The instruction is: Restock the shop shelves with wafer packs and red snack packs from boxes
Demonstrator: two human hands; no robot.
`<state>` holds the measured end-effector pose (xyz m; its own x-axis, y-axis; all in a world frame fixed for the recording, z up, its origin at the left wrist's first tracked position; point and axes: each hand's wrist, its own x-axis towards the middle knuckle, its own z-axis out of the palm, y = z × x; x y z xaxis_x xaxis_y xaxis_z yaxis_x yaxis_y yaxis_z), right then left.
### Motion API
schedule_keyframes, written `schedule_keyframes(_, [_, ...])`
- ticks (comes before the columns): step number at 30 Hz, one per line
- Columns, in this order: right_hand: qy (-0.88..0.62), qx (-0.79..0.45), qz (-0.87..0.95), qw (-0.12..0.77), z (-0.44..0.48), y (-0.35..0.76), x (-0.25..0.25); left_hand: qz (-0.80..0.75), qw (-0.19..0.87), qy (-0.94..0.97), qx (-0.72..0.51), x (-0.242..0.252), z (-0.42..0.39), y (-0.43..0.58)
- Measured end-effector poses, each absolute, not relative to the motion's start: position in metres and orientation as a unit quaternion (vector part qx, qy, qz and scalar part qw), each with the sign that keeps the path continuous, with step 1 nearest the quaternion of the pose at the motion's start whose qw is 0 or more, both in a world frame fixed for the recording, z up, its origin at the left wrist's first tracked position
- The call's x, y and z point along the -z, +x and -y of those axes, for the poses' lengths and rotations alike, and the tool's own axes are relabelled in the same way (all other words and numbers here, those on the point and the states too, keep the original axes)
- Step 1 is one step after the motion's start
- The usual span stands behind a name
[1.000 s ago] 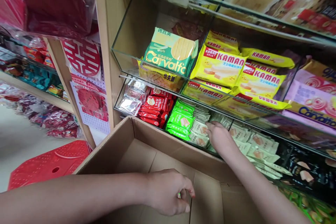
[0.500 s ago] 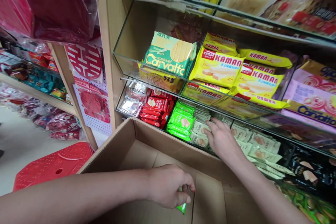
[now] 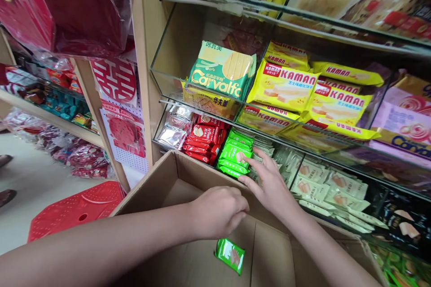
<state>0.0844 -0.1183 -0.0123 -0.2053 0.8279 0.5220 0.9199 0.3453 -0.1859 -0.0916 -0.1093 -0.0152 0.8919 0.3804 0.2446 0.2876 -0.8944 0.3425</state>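
Note:
My right hand (image 3: 267, 181) reaches to the low shelf with its fingers spread, the fingertips at the stack of green wafer packets (image 3: 232, 154). Pale wafer packets (image 3: 286, 161) lie beside and partly behind that hand. Over the open cardboard box (image 3: 272, 251), my left hand (image 3: 218, 213) is closed with its fingers curled, and nothing shows in it. Below it, inside the box, is a single green wafer packet (image 3: 229, 255); I cannot tell whether it rests on the bottom. Red packets (image 3: 202, 139) sit left of the green stack.
Above, a glass-fronted shelf holds a green Carvalfo pack (image 3: 222, 69) and yellow KAMAN packs (image 3: 284, 85). Black packets (image 3: 404, 219) lie at the lower right. A red plastic stool (image 3: 77, 208) stands left of the box. Someone's feet (image 3: 6, 195) show at the left edge.
The green packet has left my left hand and is now below it in the box. My left hand has risen slightly. My right hand has moved left from the pale packets to the green stack.

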Motion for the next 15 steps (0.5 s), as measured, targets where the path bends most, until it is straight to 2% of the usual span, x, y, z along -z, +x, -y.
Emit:
schedule_keyframes(4, [-0.553,0.084,0.773,0.299,0.113,0.086,0.016,-0.216,0.041,0.955,-0.200,0.008,0.111,-0.093])
schedule_keyframes(8, [-0.547,0.079,0.777,0.302,0.113,0.088,0.018,-0.263,-0.045,0.944,-0.196,0.010,0.113,-0.092])
schedule_keyframes(15, [-0.560,-0.019,0.746,0.361,0.114,0.093,0.012,-0.306,-0.116,0.936,-0.130,0.024,0.107,-0.090])
